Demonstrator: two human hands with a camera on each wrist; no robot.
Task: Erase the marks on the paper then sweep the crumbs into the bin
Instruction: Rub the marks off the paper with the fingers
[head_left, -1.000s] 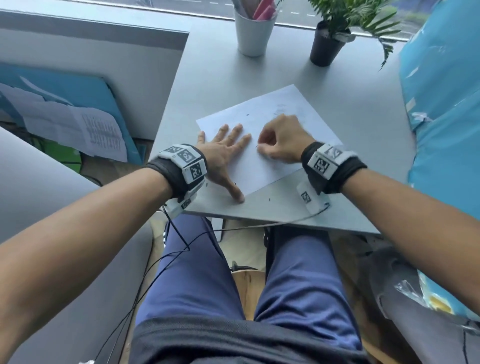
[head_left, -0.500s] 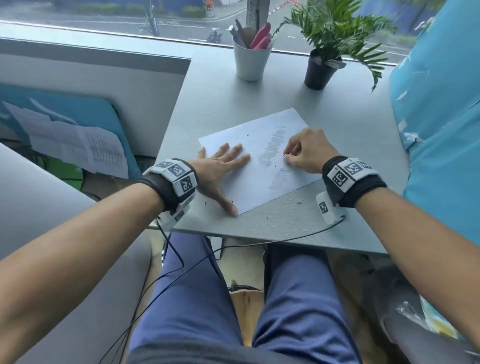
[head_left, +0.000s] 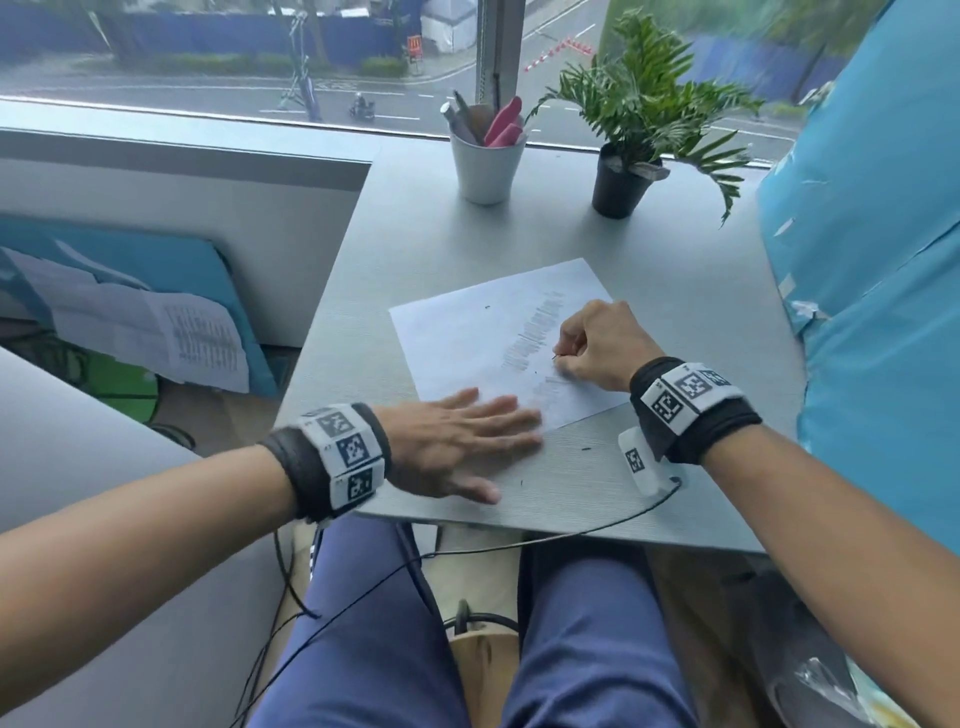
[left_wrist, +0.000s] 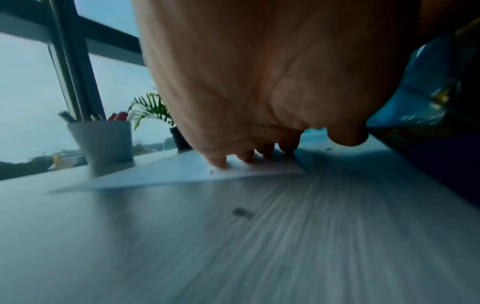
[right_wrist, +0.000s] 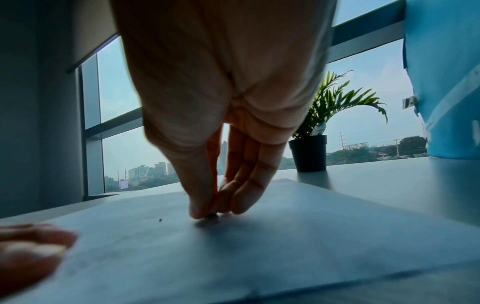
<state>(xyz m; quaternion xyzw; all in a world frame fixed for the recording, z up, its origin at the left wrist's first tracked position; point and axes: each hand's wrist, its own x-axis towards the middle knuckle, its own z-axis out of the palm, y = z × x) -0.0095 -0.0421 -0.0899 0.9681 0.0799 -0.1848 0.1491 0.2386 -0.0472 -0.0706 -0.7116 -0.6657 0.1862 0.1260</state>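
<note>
White paper (head_left: 483, 338) lies on table (head_left: 675, 291); our left hand (head_left: 457, 447), fingers flat, pins its near corner. Our right hand (head_left: 597, 345) pinches small eraser (right_wrist: 211, 215) on marks (head_left: 530, 338). Erasing step; next, we judge, rubbing remaining marks.

Daylight came in through the window (head_left: 208, 62) ahead of me, soft and bluish. The head view was bright, though my left hand (head_left: 457, 447) smeared with motion blur. Both wrist views were dimmer and backlit; the worktop (left_wrist: 233, 246) streaked in the left one, and edges bowed from the wide lens.
</note>
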